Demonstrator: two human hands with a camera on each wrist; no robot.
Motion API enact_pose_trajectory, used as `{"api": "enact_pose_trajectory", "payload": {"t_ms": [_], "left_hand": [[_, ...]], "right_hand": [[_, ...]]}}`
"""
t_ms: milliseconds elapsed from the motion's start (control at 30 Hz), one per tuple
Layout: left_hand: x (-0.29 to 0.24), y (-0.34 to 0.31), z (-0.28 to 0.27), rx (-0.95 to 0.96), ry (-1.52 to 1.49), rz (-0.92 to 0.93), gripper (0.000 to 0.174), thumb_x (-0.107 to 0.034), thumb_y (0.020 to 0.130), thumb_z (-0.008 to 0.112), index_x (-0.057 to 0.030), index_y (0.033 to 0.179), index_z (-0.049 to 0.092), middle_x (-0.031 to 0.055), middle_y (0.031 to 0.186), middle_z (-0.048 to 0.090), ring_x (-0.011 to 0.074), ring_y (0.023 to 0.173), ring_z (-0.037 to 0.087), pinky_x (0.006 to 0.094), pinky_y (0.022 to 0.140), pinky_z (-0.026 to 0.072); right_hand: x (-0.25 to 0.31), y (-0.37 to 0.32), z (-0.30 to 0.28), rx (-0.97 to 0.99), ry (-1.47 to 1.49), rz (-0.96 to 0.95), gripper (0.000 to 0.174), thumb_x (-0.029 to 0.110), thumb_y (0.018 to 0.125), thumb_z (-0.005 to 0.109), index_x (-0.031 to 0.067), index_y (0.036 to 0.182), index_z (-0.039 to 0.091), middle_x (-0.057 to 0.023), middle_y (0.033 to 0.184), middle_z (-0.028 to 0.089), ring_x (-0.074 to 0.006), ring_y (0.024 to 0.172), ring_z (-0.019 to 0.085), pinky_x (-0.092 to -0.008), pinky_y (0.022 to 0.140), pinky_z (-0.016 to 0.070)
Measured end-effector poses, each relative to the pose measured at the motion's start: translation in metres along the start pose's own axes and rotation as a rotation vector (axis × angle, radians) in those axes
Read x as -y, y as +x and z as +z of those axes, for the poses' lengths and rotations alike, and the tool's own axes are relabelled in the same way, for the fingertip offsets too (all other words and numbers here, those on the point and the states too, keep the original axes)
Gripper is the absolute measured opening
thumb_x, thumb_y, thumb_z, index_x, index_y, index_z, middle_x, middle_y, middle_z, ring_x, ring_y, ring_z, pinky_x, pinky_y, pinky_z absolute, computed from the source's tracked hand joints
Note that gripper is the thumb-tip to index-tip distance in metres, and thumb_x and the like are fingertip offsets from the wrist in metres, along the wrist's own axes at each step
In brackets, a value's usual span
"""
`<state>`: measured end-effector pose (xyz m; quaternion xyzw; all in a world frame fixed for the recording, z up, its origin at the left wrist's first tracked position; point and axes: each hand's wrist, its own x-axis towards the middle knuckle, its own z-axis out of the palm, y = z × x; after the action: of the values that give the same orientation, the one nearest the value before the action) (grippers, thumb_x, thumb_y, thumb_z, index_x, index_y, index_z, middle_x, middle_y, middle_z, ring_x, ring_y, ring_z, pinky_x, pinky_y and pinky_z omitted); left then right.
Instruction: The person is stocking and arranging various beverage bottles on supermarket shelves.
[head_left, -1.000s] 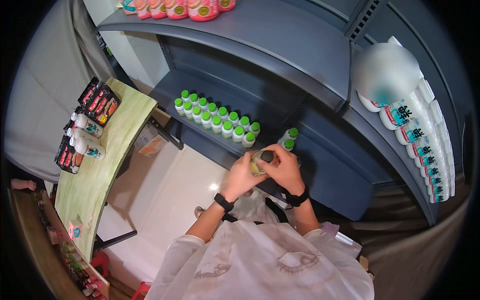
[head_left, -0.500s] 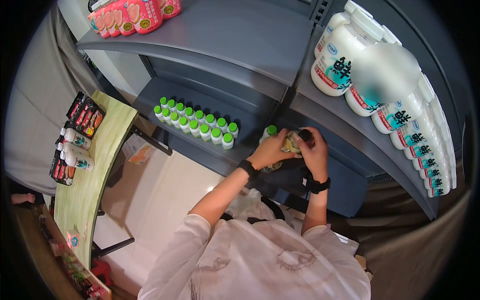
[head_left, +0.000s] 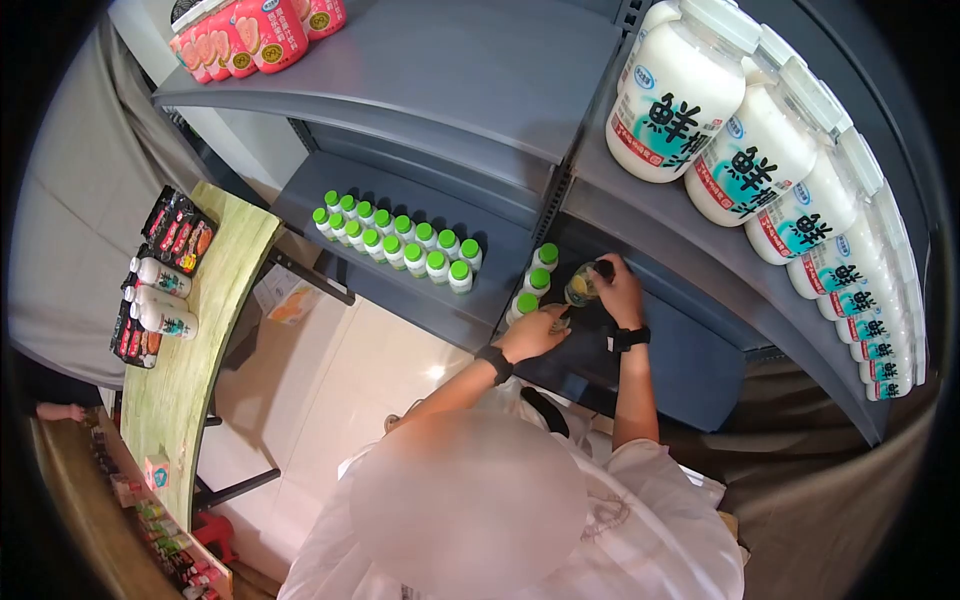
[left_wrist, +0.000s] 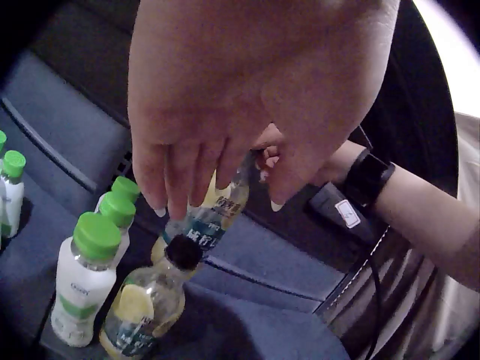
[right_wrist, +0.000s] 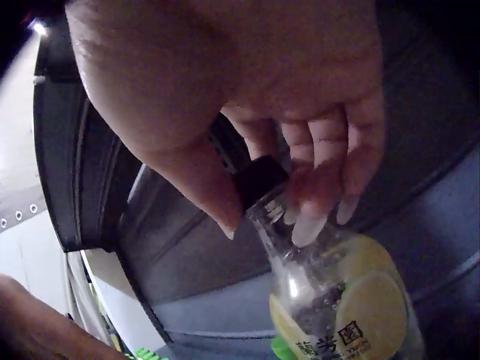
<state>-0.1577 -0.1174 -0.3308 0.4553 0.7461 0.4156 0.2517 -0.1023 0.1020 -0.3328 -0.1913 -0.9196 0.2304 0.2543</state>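
In the head view, my right hand point(head_left: 622, 292) holds a clear bottle with yellow slices point(head_left: 580, 287) by its dark cap. The right wrist view shows thumb and fingers around the cap and neck of this bottle point(right_wrist: 341, 300). My left hand point(head_left: 535, 336) is lower and to the left, over the shelf's front. In the left wrist view its fingers point(left_wrist: 180, 180) point down, with the thumb apart, above a similar black-capped bottle point(left_wrist: 146, 311) standing beside a green-capped white bottle point(left_wrist: 84, 281). The right hand's bottle point(left_wrist: 214, 221) is behind them.
Rows of green-capped bottles point(head_left: 415, 258) stand on the lower shelf point(head_left: 400, 295). Large white jars point(head_left: 675, 110) line the right upper shelf, pink bottles point(head_left: 270, 35) the left one. A green table point(head_left: 215, 270) at left bears white bottles point(head_left: 165, 318) and black packs point(head_left: 175, 228).
My left hand has let go of the slice bottle and moved down and left. The right hand keeps that bottle, which is now behind the green-capped row's right side. The view has shifted.
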Motion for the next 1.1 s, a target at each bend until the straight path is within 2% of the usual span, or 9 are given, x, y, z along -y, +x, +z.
{"api": "enact_pose_trajectory", "payload": {"t_ms": [200,300,500,600,900,1000,1100], "left_hand": [[0.022,-0.004,0.015,0.082,0.092,-0.047,0.055,-0.024,0.090,0.061,0.0038,0.136,0.051,0.0279,0.123,0.061,0.0407,0.111,0.061,0.0420,0.096,0.0488],[0.030,0.001,0.015,0.041,0.062,-0.004,0.055,-0.023,0.090,0.060,0.0043,0.136,0.050,0.0287,0.122,0.062,0.0411,0.109,0.062,0.0424,0.095,0.0492],[0.038,0.004,0.023,0.108,0.064,-0.103,0.057,-0.025,0.091,0.060,0.0016,0.140,0.047,0.0299,0.116,0.063,0.0421,0.104,0.063,0.0436,0.091,0.0499],[0.042,0.004,0.028,0.114,0.035,-0.107,0.057,-0.026,0.090,0.062,0.0056,0.135,0.049,0.0290,0.118,0.063,0.0415,0.107,0.063,0.0448,0.092,0.0492],[0.041,0.004,0.023,0.098,0.019,-0.117,0.057,-0.024,0.089,0.062,0.0031,0.137,0.048,0.0287,0.116,0.064,0.0415,0.106,0.063,0.0443,0.092,0.0495],[0.044,0.002,0.019,0.056,-0.042,-0.077,0.055,-0.022,0.088,0.062,0.0010,0.137,0.050,0.0284,0.116,0.065,0.0414,0.106,0.063,0.0437,0.092,0.0496],[0.047,0.000,0.015,0.045,-0.061,-0.088,0.054,-0.021,0.089,0.061,0.0002,0.137,0.051,0.0283,0.116,0.064,0.0413,0.106,0.064,0.0434,0.093,0.0497]], "right_hand": [[-0.021,-0.016,0.041,0.216,-0.085,0.179,0.035,0.031,0.086,0.074,0.0149,0.114,0.059,-0.0145,0.072,0.065,-0.0343,0.069,0.067,-0.0438,0.061,0.0502],[-0.027,-0.021,0.057,0.235,-0.034,0.163,0.035,0.032,0.086,0.073,0.0160,0.113,0.059,-0.0154,0.072,0.066,-0.0370,0.072,0.067,-0.0460,0.062,0.0502],[-0.038,-0.027,0.078,0.232,0.005,0.152,0.035,0.033,0.086,0.072,0.0167,0.113,0.058,-0.0158,0.077,0.067,-0.0377,0.076,0.068,-0.0477,0.065,0.0507],[-0.037,-0.028,0.079,0.277,-0.014,0.164,0.034,0.033,0.087,0.072,0.0166,0.113,0.058,-0.0160,0.080,0.068,-0.0385,0.079,0.068,-0.0479,0.067,0.0513],[-0.048,-0.023,0.098,0.195,0.037,0.026,0.033,0.031,0.086,0.072,0.0149,0.111,0.057,-0.0185,0.085,0.068,-0.0396,0.084,0.067,-0.0481,0.070,0.0515],[-0.045,-0.023,0.096,0.216,0.038,0.063,0.033,0.030,0.086,0.073,0.0142,0.110,0.057,-0.0187,0.086,0.068,-0.0403,0.084,0.067,-0.0474,0.071,0.0515],[-0.040,-0.024,0.092,0.289,0.028,0.195,0.034,0.030,0.085,0.074,0.0136,0.109,0.057,-0.0189,0.087,0.068,-0.0406,0.085,0.067,-0.0470,0.073,0.0513]]}}
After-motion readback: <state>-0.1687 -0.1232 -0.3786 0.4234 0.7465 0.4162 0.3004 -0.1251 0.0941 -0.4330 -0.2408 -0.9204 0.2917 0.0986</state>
